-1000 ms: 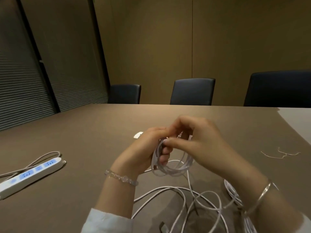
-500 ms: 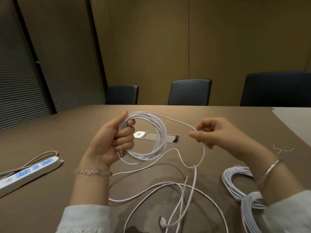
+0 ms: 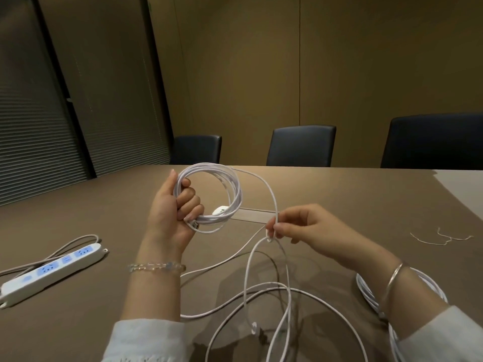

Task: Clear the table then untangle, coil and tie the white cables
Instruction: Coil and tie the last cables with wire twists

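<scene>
Roughly halfway, I'd say: her left hand grips a coil of several turns above the table, her right hand pinches the trailing white cable, loose loops remain unwound, and no tie is on yet

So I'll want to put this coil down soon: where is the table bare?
Bare table lies beyond the right hand, short of the chairs, and between the power strip and the left hand. Crowded: loose cable near you, coiled cables at right.
</scene>
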`<control>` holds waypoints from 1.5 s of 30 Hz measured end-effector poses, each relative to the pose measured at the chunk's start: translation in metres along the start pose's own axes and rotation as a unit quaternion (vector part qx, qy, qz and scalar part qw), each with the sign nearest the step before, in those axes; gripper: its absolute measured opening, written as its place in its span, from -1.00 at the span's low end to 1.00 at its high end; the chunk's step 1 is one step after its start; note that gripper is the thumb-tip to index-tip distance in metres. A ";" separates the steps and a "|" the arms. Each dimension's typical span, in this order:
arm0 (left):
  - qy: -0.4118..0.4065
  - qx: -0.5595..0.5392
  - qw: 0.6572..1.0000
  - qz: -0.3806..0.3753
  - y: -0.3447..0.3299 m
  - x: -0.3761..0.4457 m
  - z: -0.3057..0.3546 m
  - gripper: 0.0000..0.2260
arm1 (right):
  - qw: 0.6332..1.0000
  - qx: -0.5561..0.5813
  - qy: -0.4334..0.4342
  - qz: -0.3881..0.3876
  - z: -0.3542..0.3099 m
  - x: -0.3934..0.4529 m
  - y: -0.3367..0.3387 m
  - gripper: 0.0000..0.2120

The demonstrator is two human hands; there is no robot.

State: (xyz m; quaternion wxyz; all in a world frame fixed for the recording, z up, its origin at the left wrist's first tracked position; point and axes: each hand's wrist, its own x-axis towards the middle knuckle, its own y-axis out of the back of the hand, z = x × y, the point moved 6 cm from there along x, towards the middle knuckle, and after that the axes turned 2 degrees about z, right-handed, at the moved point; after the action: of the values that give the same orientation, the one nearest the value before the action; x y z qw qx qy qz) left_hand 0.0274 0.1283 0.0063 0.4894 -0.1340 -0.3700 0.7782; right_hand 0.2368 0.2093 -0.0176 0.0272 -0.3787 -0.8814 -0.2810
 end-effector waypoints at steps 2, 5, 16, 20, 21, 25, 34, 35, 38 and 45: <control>-0.026 0.048 0.998 0.023 0.005 0.001 0.002 -0.61 | 0.998 0.038 0.007 0.053 -0.004 0.001 0.008 -0.83; -0.055 0.113 0.991 0.046 0.008 0.003 0.004 -0.62 | 0.979 0.152 -0.001 0.132 -0.009 0.000 0.019 -0.82; -0.090 0.180 0.980 0.014 -0.012 -0.001 -0.001 -0.63 | 0.962 0.214 0.040 0.163 -0.045 -0.015 0.029 -0.83; -0.071 0.229 0.971 -0.018 -0.019 -0.003 -0.009 -0.64 | 0.965 0.205 0.049 0.153 -0.049 -0.015 0.029 -0.81; -0.066 0.234 0.970 -0.024 -0.021 -0.003 -0.012 -0.65 | 0.966 0.203 0.047 0.153 -0.048 -0.015 0.029 -0.81; -0.043 0.262 0.962 -0.059 -0.027 -0.005 -0.019 -0.66 | 0.972 0.165 0.058 0.158 -0.047 -0.014 0.028 -0.81; 0.001 -0.058 0.998 -0.009 -0.018 0.001 -0.006 -0.60 | 0.964 -0.193 0.016 0.181 -0.024 -0.003 0.024 -0.79; 0.003 -0.099 0.995 0.007 -0.011 0.002 -0.004 -0.60 | 0.968 -0.186 0.006 0.167 -0.020 -0.002 0.023 -0.78; 0.001 -0.173 0.983 0.055 0.010 0.005 -0.001 -0.60 | 0.987 -0.128 -0.024 0.096 -0.008 -0.001 0.017 -0.79; -0.067 -0.203 0.966 0.143 0.045 0.009 0.013 -0.53 | 0.983 -0.165 -0.067 0.035 0.013 -0.005 0.020 -0.91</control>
State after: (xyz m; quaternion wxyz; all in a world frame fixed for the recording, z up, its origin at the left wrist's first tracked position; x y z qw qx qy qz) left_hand -0.0140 0.1195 -0.0156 0.3095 -0.2294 -0.5294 0.7558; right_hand 0.2558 0.2239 -0.0199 -0.0850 -0.4264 -0.8091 -0.3955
